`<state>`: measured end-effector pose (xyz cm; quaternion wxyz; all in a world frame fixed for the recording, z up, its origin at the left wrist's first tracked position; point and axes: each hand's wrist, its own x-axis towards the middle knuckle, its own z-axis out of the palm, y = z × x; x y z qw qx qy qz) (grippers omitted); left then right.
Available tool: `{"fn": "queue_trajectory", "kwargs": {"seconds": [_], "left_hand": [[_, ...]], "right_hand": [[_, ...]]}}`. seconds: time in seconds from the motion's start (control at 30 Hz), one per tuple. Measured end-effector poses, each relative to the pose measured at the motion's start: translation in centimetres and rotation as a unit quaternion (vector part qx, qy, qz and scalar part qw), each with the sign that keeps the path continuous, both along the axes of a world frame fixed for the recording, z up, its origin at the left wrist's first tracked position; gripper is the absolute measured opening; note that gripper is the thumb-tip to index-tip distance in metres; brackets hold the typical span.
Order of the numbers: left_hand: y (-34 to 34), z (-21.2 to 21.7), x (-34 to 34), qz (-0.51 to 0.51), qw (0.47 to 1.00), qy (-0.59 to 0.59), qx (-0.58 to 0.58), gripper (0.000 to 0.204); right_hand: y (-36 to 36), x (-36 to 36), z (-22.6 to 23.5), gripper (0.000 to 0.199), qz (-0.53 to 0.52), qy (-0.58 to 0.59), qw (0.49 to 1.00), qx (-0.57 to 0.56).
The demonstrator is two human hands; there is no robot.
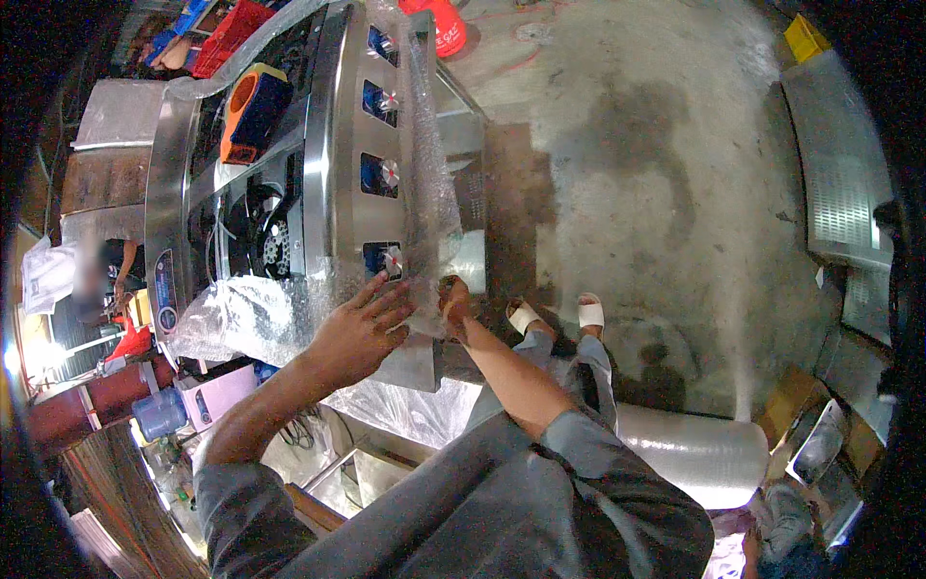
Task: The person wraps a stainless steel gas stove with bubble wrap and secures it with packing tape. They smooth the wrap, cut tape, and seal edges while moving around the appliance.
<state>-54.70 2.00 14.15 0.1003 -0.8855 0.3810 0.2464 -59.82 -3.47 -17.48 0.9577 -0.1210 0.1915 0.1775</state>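
Note:
A stainless steel stove (pixel 333 145) with several knobs in dark square recesses stands in front of me. Clear bubble wrap (pixel 431 193) runs along its knob side, and more clear plastic film (pixel 236 314) covers the near end. My left hand (pixel 362 330) lies over the near front corner by the lowest knob, fingers spread, palm down on the wrapped surface. Just right of it, my right hand (pixel 453 301) has its fingers curled at the edge of the bubble wrap. An orange and dark blue object (pixel 253 111) with a round opening rests on the stove top.
A big roll of bubble wrap (pixel 694 454) lies on the floor at lower right, beside an opened cardboard box (pixel 796 400). Metal units (pixel 839 183) line the right side. Another person (pixel 121 265) is at far left, near a blue water jug (pixel 159 415).

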Motion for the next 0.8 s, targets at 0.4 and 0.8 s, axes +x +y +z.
{"fn": "queue_trajectory", "kwargs": {"seconds": [0.4,0.8], "left_hand": [[-0.8,0.4,2.2,0.002,0.974,0.156,0.164,0.017],[0.4,0.8,2.3,-0.046,0.982,0.149,0.111,0.014]], "right_hand": [[-2.9,-1.9,-3.5,0.023,0.251,0.071,0.943,-0.206],[-8.4,-4.8,2.6,0.023,0.265,-0.007,0.889,-0.374]]}}
